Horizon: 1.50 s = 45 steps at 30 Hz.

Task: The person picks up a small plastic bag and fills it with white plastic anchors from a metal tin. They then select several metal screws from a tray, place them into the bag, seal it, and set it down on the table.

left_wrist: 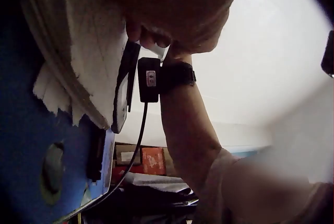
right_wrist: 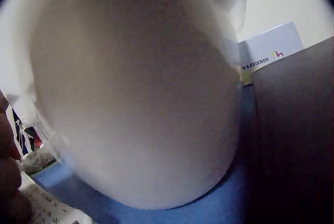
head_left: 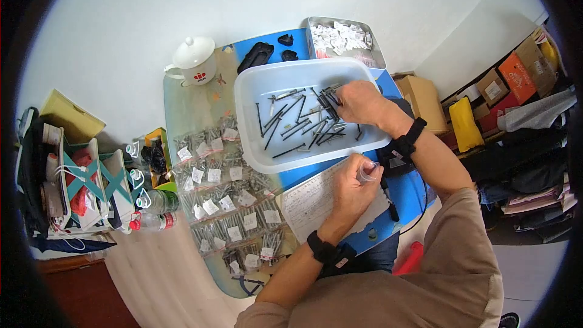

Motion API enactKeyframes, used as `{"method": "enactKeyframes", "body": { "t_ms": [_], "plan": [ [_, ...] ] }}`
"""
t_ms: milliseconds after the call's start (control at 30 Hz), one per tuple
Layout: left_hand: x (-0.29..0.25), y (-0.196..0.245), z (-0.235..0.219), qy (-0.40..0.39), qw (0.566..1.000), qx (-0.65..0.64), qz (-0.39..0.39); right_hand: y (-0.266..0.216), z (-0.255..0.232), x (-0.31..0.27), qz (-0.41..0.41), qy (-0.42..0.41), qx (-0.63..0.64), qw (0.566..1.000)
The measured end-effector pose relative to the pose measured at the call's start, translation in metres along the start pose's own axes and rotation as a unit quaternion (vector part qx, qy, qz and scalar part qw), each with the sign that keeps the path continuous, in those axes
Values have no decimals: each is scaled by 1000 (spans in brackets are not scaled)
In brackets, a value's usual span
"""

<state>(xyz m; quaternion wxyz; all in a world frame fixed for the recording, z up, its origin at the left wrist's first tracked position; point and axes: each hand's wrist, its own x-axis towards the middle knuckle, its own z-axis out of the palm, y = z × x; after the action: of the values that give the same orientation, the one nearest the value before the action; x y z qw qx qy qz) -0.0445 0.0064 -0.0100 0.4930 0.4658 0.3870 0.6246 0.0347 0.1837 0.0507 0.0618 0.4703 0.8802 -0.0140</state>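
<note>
In the head view, a pale plastic tub [head_left: 248,136] holds many long black screws [head_left: 296,127] lying loose on its bottom. My right hand [head_left: 362,105] reaches in over the tub's right side, fingers bent down at a bunch of screws. Its fingertips are hidden, so I cannot tell whether they pinch any. My left hand [head_left: 354,189] grips a small clear plastic container [head_left: 368,172], round opening up, in front of the tub and above a handwritten sheet [head_left: 310,203]. The left wrist view shows the edge of the paper [left_wrist: 83,57]; in the right wrist view the tub's side [right_wrist: 141,104] fills the middle.
Several labelled bags of screws [head_left: 234,206] cover the table's left part. A lidded white mug [head_left: 195,64] stands at the back left. Behind the tub are black pieces [head_left: 256,56] and a tin [head_left: 378,58] of paper scraps. A black pen-like thing [head_left: 390,202] lies right of the sheet, near a cable [head_left: 423,203].
</note>
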Motion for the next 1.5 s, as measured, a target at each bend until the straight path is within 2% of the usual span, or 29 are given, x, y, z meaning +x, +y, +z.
{"method": "enactKeyframes", "body": {
  "t_ms": [100, 233, 333, 467, 533, 667, 733, 867, 900, 1067, 1200, 1367, 1500],
  "plan": [
    [-2, -1, 0, -17, 1000, 4, -19, -5, 0, -3, 4, 14, -32, 999],
    [0, 1, 0, -5, 1000, 15, 8, -3, 2, -12, 4, 61, -1, 998],
    [0, 2, 1, -1, 999, 34, 20, -1, 4, -15, -34, 47, -40, 998],
    [0, 1, 0, 1, 999, 28, 16, -4, 2, -22, -38, 44, -50, 997],
    [-1, 1, -1, 2, 999, 35, 11, -9, -2, -29, 1, 91, -12, 996],
    [-1, -5, 0, 1, 999, 37, 16, -10, -27, -55, 5, 115, 16, 993],
    [-1, -6, 1, -3, 999, 29, 18, -10, -47, -73, -53, 127, 84, 987],
    [-1, -3, 0, -2, 999, 32, 5, -18, -89, -121, -103, 110, 123, 981],
    [-1, -4, -1, -4, 999, 35, 12, -24, -99, -133, -86, 80, 140, 983],
    [0, 1, -1, -6, 998, 67, 9, -28, -97, -164, -137, 54, 161, 976],
    [0, 1, -1, -4, 999, 43, -9, -35, -93, -165, -137, 17, 120, 983],
    [0, 1, -2, -16, 997, 69, 19, -42, -89, -151, -156, -33, 69, 985],
    [0, -7, -1, -11, 998, 66, 18, -44, -78, -139, -169, -50, 94, 980]
  ]
}}
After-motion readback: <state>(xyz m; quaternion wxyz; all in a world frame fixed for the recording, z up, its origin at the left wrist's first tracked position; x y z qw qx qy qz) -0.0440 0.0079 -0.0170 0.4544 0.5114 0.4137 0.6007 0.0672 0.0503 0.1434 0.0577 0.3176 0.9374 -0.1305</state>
